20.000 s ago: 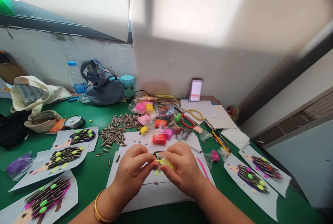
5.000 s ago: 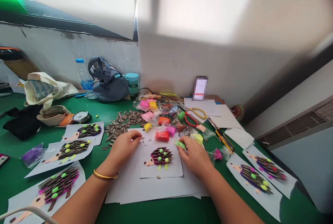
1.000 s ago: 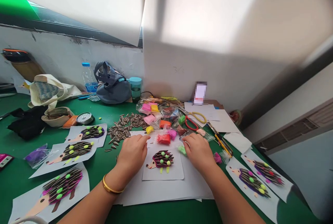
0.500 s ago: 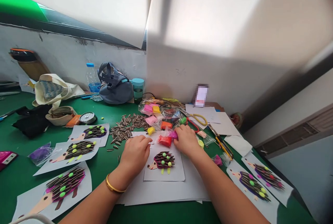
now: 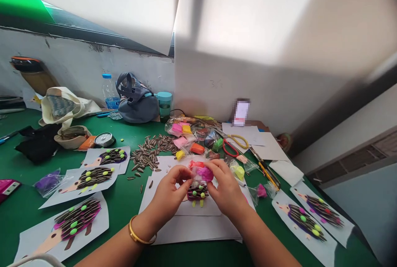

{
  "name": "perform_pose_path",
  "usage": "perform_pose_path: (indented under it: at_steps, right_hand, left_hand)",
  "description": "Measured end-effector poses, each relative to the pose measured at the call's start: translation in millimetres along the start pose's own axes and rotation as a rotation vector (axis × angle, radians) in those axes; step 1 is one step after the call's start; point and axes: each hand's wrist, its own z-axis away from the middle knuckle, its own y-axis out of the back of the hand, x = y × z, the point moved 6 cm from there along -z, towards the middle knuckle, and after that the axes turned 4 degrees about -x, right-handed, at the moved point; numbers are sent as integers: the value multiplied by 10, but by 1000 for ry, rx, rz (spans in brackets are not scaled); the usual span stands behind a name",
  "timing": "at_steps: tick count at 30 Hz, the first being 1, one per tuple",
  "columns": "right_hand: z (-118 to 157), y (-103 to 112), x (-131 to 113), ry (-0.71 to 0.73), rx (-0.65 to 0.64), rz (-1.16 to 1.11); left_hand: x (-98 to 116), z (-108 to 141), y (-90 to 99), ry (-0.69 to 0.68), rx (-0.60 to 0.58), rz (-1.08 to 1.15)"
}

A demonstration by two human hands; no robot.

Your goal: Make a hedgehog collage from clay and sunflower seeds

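My right hand (image 5: pixel 221 182) grips a small plastic bag of magenta clay (image 5: pixel 204 174) between thumb and fingers. Thumb and forefinger of my left hand (image 5: pixel 175 186) pinch the same bag's left edge. Both hands are above a hedgehog picture (image 5: pixel 197 193) with seed spines and green clay balls, partly covered by them. A red clay pack (image 5: pixel 195 164) lies just behind the magenta one. Under the picture is a stack of white paper (image 5: pixel 189 229).
Sunflower seeds (image 5: pixel 151 151) lie behind my left hand. Clay packs (image 5: pixel 197 148), scissors (image 5: pixel 231 147) and a cutter (image 5: pixel 266 171) are behind and right. Finished hedgehog cards (image 5: pixel 77 225) lie at both sides; a phone (image 5: pixel 241 112) leans on the wall.
My right hand has brought the magenta clay bag nearer, over the picture. My left hand has moved right and now pinches the bag.
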Motion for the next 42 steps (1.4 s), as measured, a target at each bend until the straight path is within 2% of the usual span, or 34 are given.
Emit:
perform_pose_path:
  at_steps: [6,13,16,20,22,26,30,35,42]
  right_hand:
    - [48,-22,-27,14,-62,-98]
    - [69,91,-136,92,1,-168]
    - [74,104,-157,106,28,-169]
    - [76,87,-169,121,47,-154]
    - [76,68,-180,133,46,-149]
    - [72,33,-186,114,40,-134]
    - [81,14,-190,105,41,-112]
    - [94,-13,-186,113,23,-106]
    - [96,-57,-193,123,-21,-94]
  left_hand:
    - [-72,-28,2,115,34,190]
    - [-66,-7,9,80,36,280]
    - [-40,2,25,12,43,131]
    - [72,21,31,-174,9,-191]
    - [85,29,32,-202,-5,-246]
    - [31,29,18,-131,-22,-219]
    - [-27,38,-20,-19,-19,-96]
    - [-15,41,-79,36,-46,41]
    - [-36,45,-46,56,-24,-16]
